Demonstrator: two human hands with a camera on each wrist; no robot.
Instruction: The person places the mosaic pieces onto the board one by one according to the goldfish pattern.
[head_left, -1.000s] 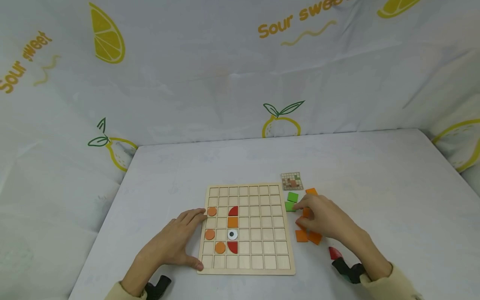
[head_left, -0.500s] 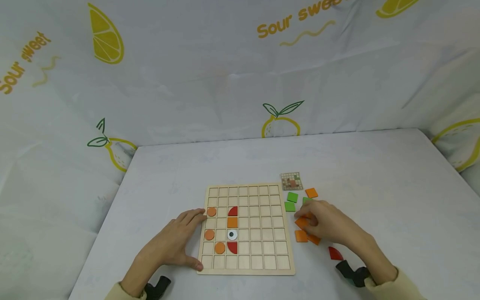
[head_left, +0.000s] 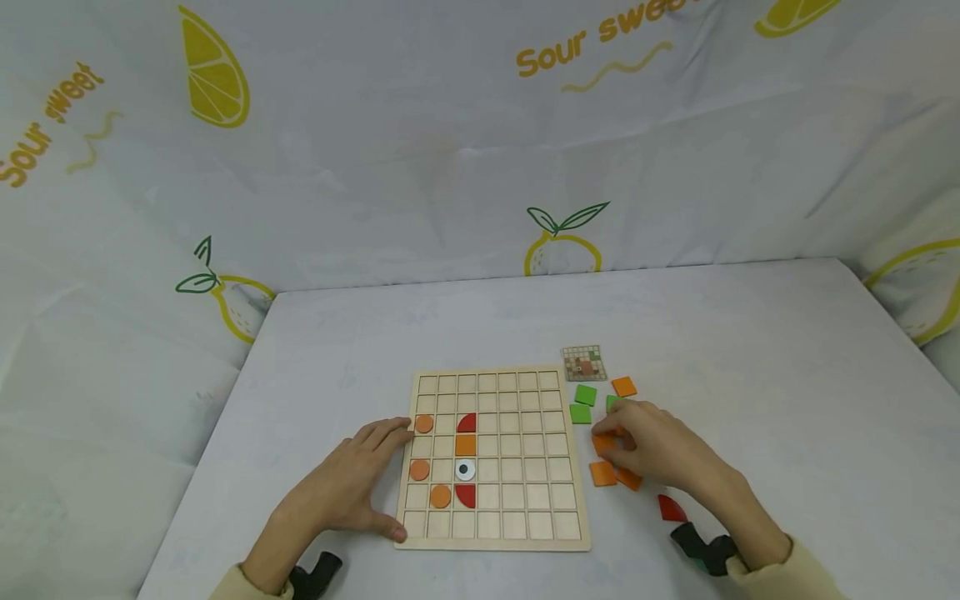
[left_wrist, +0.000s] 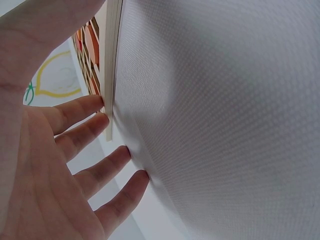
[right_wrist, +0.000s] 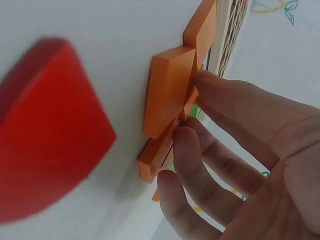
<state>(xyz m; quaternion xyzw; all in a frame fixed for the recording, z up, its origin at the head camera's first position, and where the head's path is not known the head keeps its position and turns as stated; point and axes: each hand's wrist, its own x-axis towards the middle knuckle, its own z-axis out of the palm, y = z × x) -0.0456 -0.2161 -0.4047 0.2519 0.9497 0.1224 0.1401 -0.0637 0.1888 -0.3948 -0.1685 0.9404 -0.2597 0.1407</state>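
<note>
My left hand lies with fingers spread at the left edge of a wooden grid board, its thumb at the near-left corner. On the board sit orange discs, red quarter-circles, an orange square and a white eye disc. Right of the board, my right hand pinches an orange square tile between thumb and fingers, low among the loose tiles. In the right wrist view, other orange tiles lie close to its fingertips and partly hide the pinched one.
Green square tiles and an orange tile lie beyond my right hand. A small pattern card rests by the board's far-right corner. Nearer me, a red quarter-circle lies beside my right wrist. A printed cloth hangs behind the table.
My right hand has shifted slightly right and toward me, from beside the green tiles to an orange tile. Another green tile now shows beyond its knuckles. My left hand has stayed put.
</note>
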